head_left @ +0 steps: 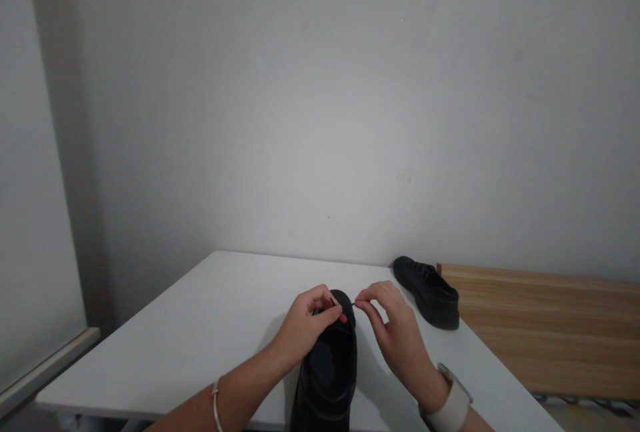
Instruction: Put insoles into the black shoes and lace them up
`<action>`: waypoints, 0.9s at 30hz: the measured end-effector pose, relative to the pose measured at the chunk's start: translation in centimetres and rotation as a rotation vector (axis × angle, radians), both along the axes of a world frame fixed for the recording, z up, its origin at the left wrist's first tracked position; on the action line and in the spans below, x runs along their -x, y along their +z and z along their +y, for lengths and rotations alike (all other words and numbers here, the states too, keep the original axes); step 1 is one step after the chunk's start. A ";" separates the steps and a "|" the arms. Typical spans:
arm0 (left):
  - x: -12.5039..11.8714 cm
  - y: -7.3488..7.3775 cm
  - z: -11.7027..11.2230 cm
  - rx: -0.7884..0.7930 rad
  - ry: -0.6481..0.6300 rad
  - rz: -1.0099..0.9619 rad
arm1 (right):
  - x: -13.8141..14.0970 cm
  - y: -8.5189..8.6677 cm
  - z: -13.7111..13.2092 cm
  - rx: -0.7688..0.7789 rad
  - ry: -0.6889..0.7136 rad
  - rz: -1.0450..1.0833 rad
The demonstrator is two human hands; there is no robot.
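Note:
A black shoe stands on the white table near its front edge, toe pointing away from me. My left hand is over the shoe's lacing area, thumb and fingers pinched on a dark shoelace partly hidden by the fingers. To the right of the toe, my right hand pinches a short dark end of shoelace between thumb and index finger. The knot area under my left hand is mostly covered. A second black shoe rests at the table's far right corner, its lacing facing up.
The white table reaches back to a grey wall. A wooden panel stands beyond the table's right edge. On the left is a pale panel with a ledge at its base.

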State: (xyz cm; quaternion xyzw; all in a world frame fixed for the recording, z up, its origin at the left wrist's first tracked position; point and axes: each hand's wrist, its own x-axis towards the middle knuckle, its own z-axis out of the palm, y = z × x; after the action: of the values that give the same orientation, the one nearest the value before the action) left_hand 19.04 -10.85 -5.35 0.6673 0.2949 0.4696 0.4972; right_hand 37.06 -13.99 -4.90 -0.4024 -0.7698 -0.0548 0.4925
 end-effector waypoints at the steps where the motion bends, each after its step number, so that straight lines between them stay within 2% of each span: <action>1: 0.0 -0.1 0.1 0.070 -0.022 -0.034 | -0.1 -0.1 -0.3 -0.013 0.029 -0.047; 4: 0.1 -0.3 0.2 0.211 -0.070 -0.101 | -0.5 -0.3 -1.3 -0.019 0.149 -0.203; 7: 0.1 -0.2 0.2 0.159 -0.075 -0.046 | -1.0 -0.3 -2.2 0.014 0.201 -0.296; 9: 0.2 0.1 -0.1 -0.017 -0.022 0.080 | -1.1 0.0 -2.6 0.061 0.200 -0.322; 11: 0.4 0.5 -0.6 -0.269 0.053 0.221 | -0.8 0.2 -2.7 0.107 0.196 -0.287; 14: 0.5 1.1 -1.3 -0.586 0.087 0.367 | 0.0 0.2 -2.2 0.171 0.181 -0.087; 19: 0.6 1.2 -1.2 -0.812 0.113 0.485 | 1.3 0.1 -0.4 0.430 0.264 0.223; 24: 0.3 0.5 0.0 -1.112 0.189 0.634 | 1.4 0.5 1.1 0.594 0.326 0.302; 27: 0.2 0.2 0.3 -1.196 0.257 0.692 | 0.9 0.5 1.4 0.695 0.375 0.333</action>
State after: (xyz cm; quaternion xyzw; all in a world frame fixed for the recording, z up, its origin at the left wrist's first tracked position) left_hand 18.86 -10.54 -5.11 0.8972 0.2038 0.3670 -0.1368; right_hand 36.15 -12.59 -4.42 -0.4010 -0.7121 0.3640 0.4467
